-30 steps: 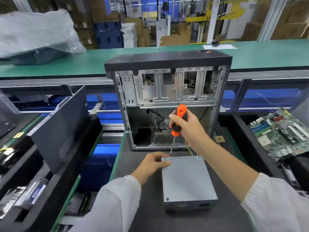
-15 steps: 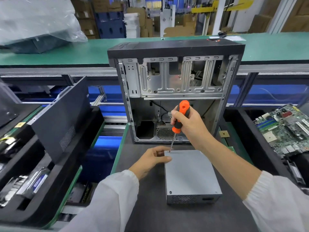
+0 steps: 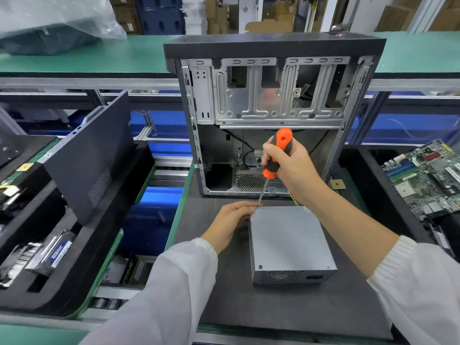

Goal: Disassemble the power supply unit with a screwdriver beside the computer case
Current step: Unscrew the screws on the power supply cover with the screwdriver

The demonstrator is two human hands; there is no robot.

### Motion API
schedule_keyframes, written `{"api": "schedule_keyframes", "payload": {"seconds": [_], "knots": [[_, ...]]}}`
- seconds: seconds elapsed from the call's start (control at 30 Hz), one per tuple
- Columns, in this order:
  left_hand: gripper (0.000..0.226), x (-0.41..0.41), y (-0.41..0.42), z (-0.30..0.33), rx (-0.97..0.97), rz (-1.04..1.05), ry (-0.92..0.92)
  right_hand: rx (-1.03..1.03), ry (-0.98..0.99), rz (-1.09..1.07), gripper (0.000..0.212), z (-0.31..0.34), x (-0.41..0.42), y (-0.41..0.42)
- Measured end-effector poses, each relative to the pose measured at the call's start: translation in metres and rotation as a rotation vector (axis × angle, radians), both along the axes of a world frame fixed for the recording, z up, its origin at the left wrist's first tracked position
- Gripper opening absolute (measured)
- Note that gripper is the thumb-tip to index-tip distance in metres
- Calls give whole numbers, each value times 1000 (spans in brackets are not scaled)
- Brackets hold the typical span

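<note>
Power supply unit [image 3: 288, 241] is lying flat on the bench [image 3: 286, 310], just in front of the opened computer case [image 3: 273, 113], its cover still on. Right hand [image 3: 292, 168] is gripping the screwdriver [image 3: 276, 155], its tip sitting at the unit's far-left corner. Left hand [image 3: 230, 220] is pinching beside that tip. Judgement: disassembly is only beginning; the near-edge screws are remaining in place.
</note>
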State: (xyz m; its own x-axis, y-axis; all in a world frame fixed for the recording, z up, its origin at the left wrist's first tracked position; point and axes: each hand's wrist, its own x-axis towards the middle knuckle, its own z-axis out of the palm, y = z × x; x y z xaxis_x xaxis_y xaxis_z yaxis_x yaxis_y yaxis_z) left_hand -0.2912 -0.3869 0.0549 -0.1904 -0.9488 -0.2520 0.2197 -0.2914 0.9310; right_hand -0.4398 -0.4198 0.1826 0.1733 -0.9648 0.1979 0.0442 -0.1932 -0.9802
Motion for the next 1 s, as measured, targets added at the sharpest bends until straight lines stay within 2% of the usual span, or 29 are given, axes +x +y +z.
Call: {"api": "schedule_keyframes", "payload": {"seconds": [0.27,0.47,0.77,0.9,1.0], "knots": [[24,-1,-2,0,13,4,14,14,3,-5,13,1,2,-1],[21,0,-4,-1,9,1,27,8,12,0,4,2,1,-1],[22,1,-6,4,3,-28,-38,-30,98,25,7,-1,12,1],[24,6,-7,8,-165,-76,-192,-43,152,32,10,-1,11,-4],[17,9,-10,15,-298,-83,-331,-67,373,70,26,11,5,-13]]}}
